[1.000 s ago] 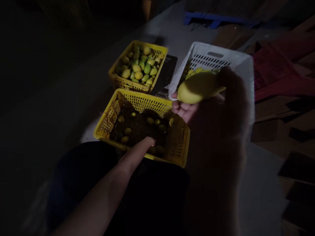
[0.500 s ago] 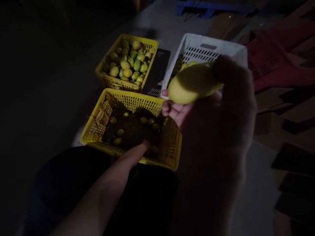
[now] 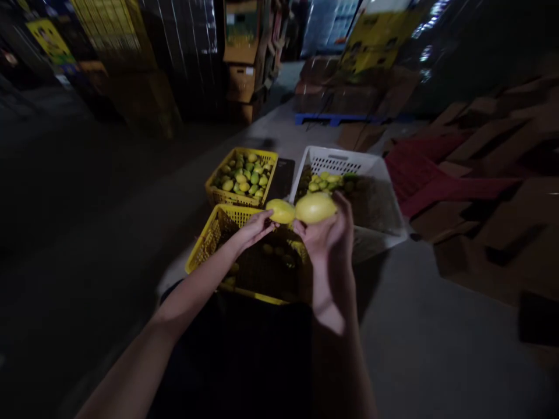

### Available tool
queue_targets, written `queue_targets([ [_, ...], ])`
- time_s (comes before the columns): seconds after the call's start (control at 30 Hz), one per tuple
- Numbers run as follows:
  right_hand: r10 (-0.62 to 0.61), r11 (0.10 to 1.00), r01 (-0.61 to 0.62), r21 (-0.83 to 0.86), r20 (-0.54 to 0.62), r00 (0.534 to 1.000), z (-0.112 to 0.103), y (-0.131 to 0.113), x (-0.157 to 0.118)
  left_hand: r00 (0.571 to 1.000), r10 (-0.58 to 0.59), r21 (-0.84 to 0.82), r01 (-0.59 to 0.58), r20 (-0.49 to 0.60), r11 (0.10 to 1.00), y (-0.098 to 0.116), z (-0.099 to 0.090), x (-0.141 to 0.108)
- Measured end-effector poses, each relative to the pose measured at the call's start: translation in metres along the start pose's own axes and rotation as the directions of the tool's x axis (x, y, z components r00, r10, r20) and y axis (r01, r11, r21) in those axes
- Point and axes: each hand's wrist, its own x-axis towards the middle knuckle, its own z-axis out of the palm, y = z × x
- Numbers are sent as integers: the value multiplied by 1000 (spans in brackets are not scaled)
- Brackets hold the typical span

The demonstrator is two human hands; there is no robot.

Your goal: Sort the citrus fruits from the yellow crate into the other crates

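My left hand (image 3: 258, 227) grips a smaller yellow lemon (image 3: 280, 211) at its left end, above the near yellow crate (image 3: 201, 244). Close by on the right, my right hand (image 3: 325, 230) holds a larger yellow lemon (image 3: 315, 208), the fingers around its right end and underside. The two lemons are side by side, almost end to end. Several lemons (image 3: 279, 252) lie in the dark bottom of the near crate. Behind it stands a yellow crate (image 3: 211, 191) full of green and yellow lemons. The white crate (image 3: 391, 201) at the right holds more lemons towards its back left.
Flattened cardboard (image 3: 480, 233) and a red crate (image 3: 421, 174) lie on the floor at the right. A blue pallet (image 3: 334, 119) with wrapped goods, stacked cardboard boxes (image 3: 241, 83) and a stack of yellow crates (image 3: 113, 35) stand at the back.
My left hand has risen out of the near crate and now shows a lemon in it. My right hand, still holding its lemon, is farther from the camera. The view has tilted up.
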Motion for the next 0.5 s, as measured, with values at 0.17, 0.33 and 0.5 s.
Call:
queue_targets([
  [0.17, 50, 995, -62, -80, -149, 988, -6, 33, -7, 992, 116, -440, -127, -51, 889, 57, -25, -54],
  [0.33, -26, 973, -2, -232, -116, 993, -1, 66, -9, 976, 176, -461, -214, -125, 861, 34, -22, -77],
  [0.5, -228, 918, 167, -360, -135, 964, -8, 73, 0, 962, 261, -188, -273, -85, 944, 23, -31, -72],
])
